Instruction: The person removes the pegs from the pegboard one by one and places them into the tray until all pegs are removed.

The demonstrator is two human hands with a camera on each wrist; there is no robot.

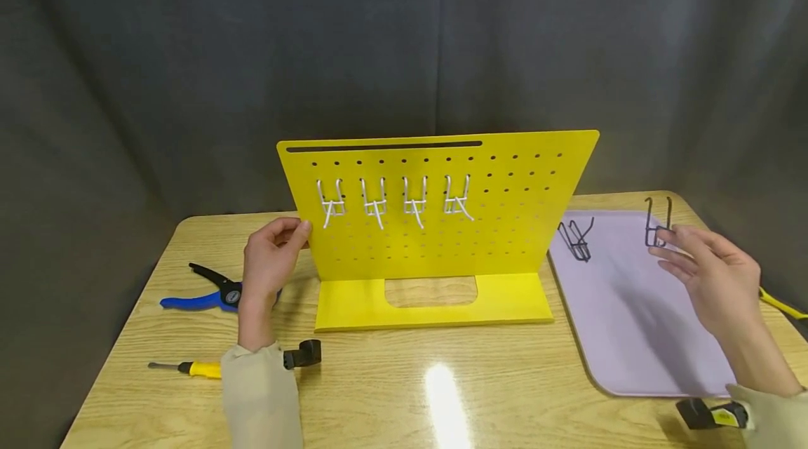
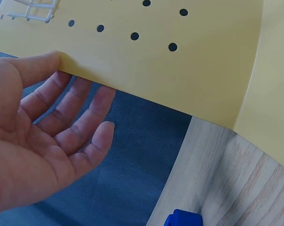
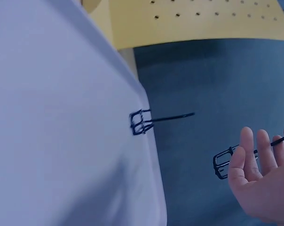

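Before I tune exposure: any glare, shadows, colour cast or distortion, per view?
Head: bright glare streak on the table, bottom centre; soft shadow across the tray. Left wrist: cloth reads blue, pegboard paler than in head. Right wrist: blue cast again, tray shadowed lower left, pegboard edge looks bowed.
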